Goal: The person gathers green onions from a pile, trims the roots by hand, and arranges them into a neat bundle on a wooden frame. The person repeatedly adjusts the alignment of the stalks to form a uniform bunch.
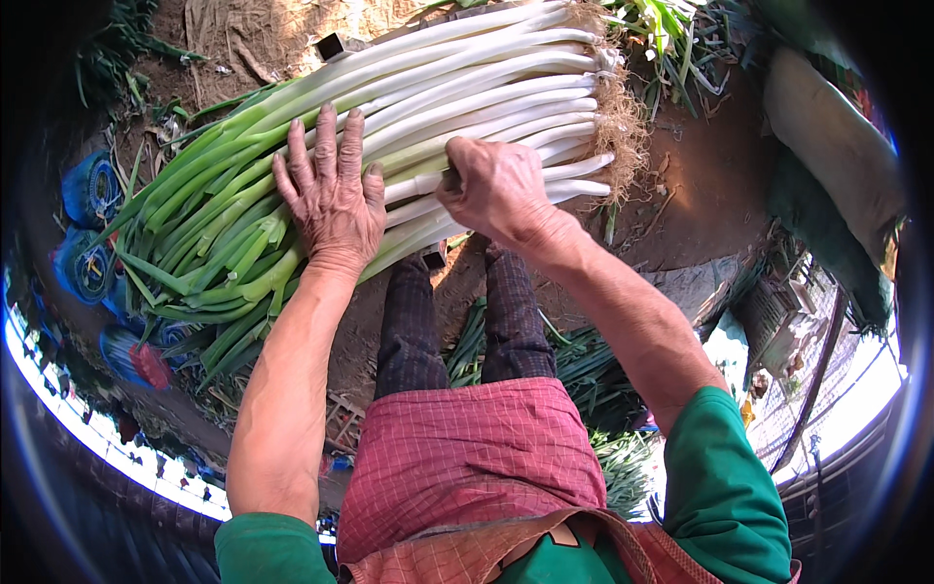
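Observation:
A wide layer of long green onions (pixel 481 87) lies before me, white stalks and hairy roots (pixel 620 131) to the right, green leaves (pixel 211 219) to the left. My left hand (pixel 332 190) rests flat across the stalks where white turns green, its fingers spread. Close to its right, my right hand (pixel 496 182) is curled over the near stalks. One green onion stalk (pixel 416 187) runs in between its thumb and forefinger. The palm side of that hand is hidden.
A dark square metal tube end (pixel 330 47) sticks out beyond the onions, and another (pixel 434 257) shows on the near side. Blue rolls (pixel 91 190) lie at the left. Loose leaves (pixel 591 365) cover ground behind my legs. Large sacking (pixel 832 139) stands at the right.

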A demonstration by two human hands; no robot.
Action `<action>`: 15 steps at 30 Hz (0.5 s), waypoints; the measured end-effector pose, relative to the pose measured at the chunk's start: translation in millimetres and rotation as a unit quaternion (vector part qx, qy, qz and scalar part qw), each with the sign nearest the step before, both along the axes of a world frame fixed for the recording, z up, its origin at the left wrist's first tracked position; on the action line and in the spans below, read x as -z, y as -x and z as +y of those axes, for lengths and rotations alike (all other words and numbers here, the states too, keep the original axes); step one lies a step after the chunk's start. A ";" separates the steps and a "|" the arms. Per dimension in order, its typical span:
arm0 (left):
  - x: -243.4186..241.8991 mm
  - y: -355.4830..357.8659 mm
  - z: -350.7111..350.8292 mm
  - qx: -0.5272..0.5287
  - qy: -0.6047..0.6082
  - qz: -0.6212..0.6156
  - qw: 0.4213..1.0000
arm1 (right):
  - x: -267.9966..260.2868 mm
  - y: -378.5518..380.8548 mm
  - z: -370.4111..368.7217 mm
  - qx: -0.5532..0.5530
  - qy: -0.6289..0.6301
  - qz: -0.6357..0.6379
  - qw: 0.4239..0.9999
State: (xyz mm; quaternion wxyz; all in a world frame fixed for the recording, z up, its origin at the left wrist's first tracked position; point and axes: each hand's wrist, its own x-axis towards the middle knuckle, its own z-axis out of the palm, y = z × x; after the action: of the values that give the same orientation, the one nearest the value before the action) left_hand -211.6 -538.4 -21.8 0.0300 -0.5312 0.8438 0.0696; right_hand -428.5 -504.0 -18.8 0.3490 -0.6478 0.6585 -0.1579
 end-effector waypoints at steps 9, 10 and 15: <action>-0.6 1.3 0.2 -0.006 -0.002 0.007 1.000 | 0.4 60.5 0.5 -0.029 -0.100 0.117 0.988; -0.2 1.0 0.3 -0.006 0.000 0.007 1.000 | -2.3 75.1 4.5 -0.027 -0.084 0.123 0.988; 1.3 0.7 0.4 -0.002 0.011 0.001 1.000 | -12.7 140.5 18.5 -0.009 -0.035 0.188 0.981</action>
State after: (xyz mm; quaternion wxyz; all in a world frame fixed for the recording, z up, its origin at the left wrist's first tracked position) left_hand -212.3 -538.0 -23.1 0.0233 -0.5335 0.8433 0.0605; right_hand -569.0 -485.5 -6.1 0.2426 -0.6590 0.7119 -0.0066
